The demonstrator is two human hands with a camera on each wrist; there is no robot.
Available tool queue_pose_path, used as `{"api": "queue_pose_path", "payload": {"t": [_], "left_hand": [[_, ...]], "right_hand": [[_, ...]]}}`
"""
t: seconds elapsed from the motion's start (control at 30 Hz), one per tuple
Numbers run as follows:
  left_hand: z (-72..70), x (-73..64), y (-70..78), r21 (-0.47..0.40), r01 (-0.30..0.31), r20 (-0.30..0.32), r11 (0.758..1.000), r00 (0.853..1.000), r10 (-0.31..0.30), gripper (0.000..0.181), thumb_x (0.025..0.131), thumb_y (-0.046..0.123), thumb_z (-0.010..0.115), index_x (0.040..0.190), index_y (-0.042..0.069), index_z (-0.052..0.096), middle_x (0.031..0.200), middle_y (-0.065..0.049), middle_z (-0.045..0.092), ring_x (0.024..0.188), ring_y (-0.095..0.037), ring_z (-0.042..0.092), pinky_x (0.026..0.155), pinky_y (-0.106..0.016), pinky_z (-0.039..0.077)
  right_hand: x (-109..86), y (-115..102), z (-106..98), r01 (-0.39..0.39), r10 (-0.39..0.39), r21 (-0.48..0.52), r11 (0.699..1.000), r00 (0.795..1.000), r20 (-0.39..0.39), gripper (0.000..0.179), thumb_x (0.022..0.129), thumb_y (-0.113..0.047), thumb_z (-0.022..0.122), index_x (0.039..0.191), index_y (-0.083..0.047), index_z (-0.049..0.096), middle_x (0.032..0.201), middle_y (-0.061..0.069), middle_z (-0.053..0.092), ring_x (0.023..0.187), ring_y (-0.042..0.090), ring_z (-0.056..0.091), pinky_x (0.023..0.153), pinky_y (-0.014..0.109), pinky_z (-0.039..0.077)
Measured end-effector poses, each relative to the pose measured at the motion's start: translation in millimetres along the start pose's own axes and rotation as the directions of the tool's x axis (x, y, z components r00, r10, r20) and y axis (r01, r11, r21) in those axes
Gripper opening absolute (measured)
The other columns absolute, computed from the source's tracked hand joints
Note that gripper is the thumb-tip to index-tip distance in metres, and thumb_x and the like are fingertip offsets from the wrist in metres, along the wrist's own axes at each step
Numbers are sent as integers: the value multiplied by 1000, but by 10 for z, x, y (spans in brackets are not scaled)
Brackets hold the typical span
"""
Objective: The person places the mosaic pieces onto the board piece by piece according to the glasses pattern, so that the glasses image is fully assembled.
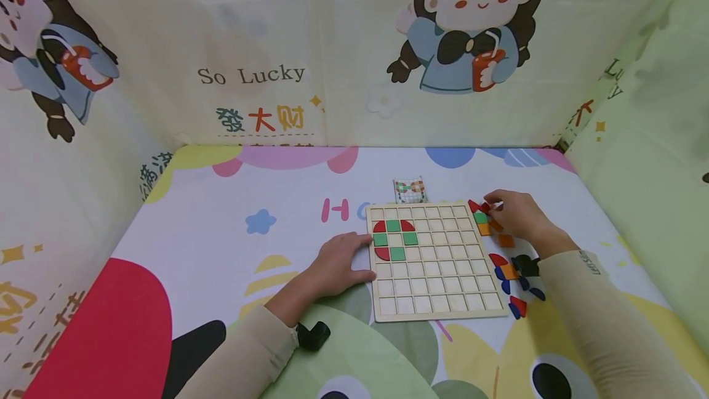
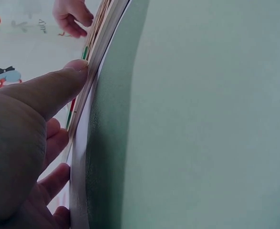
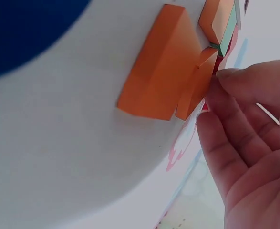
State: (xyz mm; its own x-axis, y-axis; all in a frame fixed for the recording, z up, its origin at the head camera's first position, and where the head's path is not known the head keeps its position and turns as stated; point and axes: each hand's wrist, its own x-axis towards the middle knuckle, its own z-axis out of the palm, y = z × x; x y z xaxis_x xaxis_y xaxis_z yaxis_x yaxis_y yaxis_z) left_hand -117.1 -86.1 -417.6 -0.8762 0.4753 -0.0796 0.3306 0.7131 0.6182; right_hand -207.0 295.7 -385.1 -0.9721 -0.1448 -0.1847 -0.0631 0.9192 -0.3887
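Observation:
A square wooden grid board (image 1: 440, 316) lies on the table. In its upper left cells sit red quarter-round pieces (image 1: 382, 253) and green square tiles (image 1: 392, 226). My left hand (image 1: 335, 266) rests at the board's left edge, fingers extended; the left wrist view shows the thumb (image 2: 66, 83) touching that edge. Beyond the upper right corner, my right hand (image 1: 517, 217) pinches a small red piece (image 3: 219, 62) between thumb and fingers, which hide most of it. Orange tiles (image 3: 161, 67) and a green tile (image 1: 479, 218) lie close by those fingers.
A small pattern card (image 1: 410, 190) lies behind the board. Along its right side are loose pieces, including blue ones (image 1: 536, 293), a red one (image 1: 518, 305) and an orange tile (image 1: 509, 271). Printed cloth walls (image 1: 354, 36) enclose the table's back and sides.

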Motion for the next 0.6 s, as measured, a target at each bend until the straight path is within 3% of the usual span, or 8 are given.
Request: {"api": "queue_pose_path", "payload": {"t": [0.37,0.6], "left_hand": [[5,-4,-13,18,-29,-3,999,1000,29,69,88,33,77,145,6,49,141,-11,52,135,-33,41,112,-52,29],[-1,-4,-9,23,-28,-6,999,1000,28,69,88,34,77,146,7,49,141,-11,52,134,-33,41,112,-52,30]], "right_hand": [[46,10,-18,13,-11,-44,999,998,61,40,99,-6,55,137,4,53,125,31,56,105,44,51,79,45,57],[49,15,-29,39,-37,-41,998,998,48,40,96,-7,60,132,11,54,122,32,55,102,43,52,85,51,55]]}}
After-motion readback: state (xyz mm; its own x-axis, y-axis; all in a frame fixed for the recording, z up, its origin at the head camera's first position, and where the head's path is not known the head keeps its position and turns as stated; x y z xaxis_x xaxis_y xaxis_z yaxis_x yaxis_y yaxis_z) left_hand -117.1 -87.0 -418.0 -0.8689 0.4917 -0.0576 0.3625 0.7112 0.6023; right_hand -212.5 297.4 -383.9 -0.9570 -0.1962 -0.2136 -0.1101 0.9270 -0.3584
